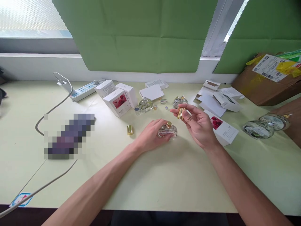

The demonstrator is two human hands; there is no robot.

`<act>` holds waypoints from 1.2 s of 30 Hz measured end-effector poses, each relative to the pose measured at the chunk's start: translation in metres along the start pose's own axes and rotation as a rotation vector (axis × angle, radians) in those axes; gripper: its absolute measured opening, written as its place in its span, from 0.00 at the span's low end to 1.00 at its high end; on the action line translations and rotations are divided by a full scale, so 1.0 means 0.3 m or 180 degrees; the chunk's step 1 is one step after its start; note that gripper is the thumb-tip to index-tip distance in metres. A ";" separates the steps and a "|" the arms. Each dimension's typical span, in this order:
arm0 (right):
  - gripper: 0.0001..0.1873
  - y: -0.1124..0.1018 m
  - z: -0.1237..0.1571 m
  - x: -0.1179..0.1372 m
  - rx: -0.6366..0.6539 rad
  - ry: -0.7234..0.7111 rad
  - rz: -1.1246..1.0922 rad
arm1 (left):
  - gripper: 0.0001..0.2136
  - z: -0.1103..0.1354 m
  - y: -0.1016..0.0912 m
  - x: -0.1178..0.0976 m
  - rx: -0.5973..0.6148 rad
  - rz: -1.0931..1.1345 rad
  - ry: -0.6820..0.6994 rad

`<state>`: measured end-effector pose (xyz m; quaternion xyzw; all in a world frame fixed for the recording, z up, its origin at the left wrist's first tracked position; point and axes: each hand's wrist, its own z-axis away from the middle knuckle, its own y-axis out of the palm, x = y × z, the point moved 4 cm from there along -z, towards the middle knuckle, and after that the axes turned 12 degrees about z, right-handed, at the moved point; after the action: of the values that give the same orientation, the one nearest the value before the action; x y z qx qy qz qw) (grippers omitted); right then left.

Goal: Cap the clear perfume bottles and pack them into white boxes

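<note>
My left hand [154, 135] is closed around a clear glass perfume bottle [167, 131] that stands on the table, its gold spray neck uncovered. In my right hand [198, 124], a shiny gold perfume cap [180, 113] is pinched between thumb and fingers, just above and to the right of that bottle. Another gold cap [130, 130] stands on the table left of my left hand. Behind my hands are two more glass bottles, one at the left [145, 104] and one partly behind my right fingers [180, 101]. A silver cap [163, 101] lies between them.
White boxes with a red rose picture [117, 103] stand at the back left, near a power strip [84, 90]. Opened cartons [213, 99] lie at the back right. Further right are glass bottles [258, 129] and a brown cardboard box [265, 84]. A cable [56, 180] crosses the left side.
</note>
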<state>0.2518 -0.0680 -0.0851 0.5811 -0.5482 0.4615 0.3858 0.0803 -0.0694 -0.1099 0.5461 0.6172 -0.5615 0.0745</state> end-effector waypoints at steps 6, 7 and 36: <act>0.11 0.001 -0.007 -0.007 -0.0234 -0.0334 0.0211 | 0.15 0.000 0.002 0.007 0.0024 -0.0049 -0.0039; 0.11 0.006 -0.005 -0.003 -0.0246 -0.0367 0.0231 | 0.15 0.000 0.001 0.007 0.0013 -0.0048 -0.0030; 0.13 0.044 0.024 0.012 0.0431 -0.0995 0.1220 | 0.12 0.002 -0.007 -0.010 -0.0023 0.0143 0.0053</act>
<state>0.2393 -0.0772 -0.0843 0.5553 -0.6691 0.4665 0.1621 0.0796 -0.0713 -0.1067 0.5642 0.6074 -0.5529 0.0840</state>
